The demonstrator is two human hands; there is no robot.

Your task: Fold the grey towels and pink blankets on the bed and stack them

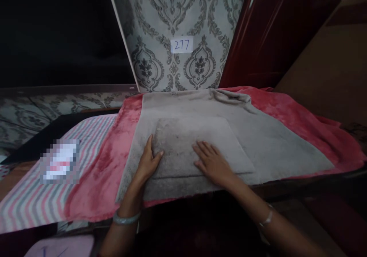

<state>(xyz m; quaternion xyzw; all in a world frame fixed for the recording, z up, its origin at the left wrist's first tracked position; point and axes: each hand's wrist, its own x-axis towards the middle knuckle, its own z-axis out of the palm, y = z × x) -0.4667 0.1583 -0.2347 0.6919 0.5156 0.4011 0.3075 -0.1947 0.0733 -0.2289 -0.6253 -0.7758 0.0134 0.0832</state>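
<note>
A folded grey cloth with a plush surface lies as a flat rectangle in front of me. Beneath it spreads a larger grey cloth, its far right corner bunched up. My right hand rests palm down on the middle of the folded cloth, fingers stretched out. At the folded cloth's left edge is my left hand, thumb and fingers apart, touching that side.
Under the grey cloths lies a pink plush blanket. A striped cloth with a blurred-out item on it is at the left. Behind stand a dark screen, patterned wallpaper with a "277" label, and a dark red cabinet.
</note>
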